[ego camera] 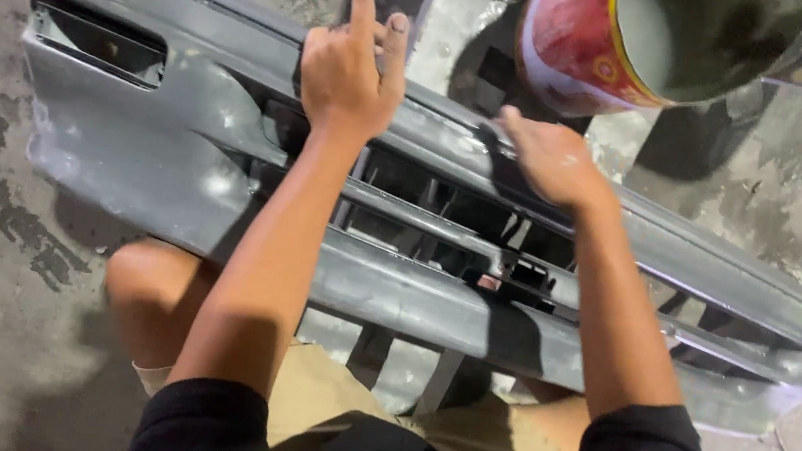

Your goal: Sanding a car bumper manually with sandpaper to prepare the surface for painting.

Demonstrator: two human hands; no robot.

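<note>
- My left hand (346, 68) hovers above the grey plastic car bumper (179, 145), index finger raised, holding nothing.
- My right hand (550, 157) lies flat on its upper edge, empty.

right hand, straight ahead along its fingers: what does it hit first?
Probably the upper edge of the grey bumper, where the right hand already rests. Beyond that lies the red and white can, though depth is unclear.

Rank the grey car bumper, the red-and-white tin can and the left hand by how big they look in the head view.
1. Grey plastic car bumper, spanning nearly the whole picture.
2. Red-and-white tin can, cut off by the top edge.
3. Left hand, index finger raised.
The can's lead over the hand is unsure: it is cropped, and its nearness to the camera is unclear.
</note>
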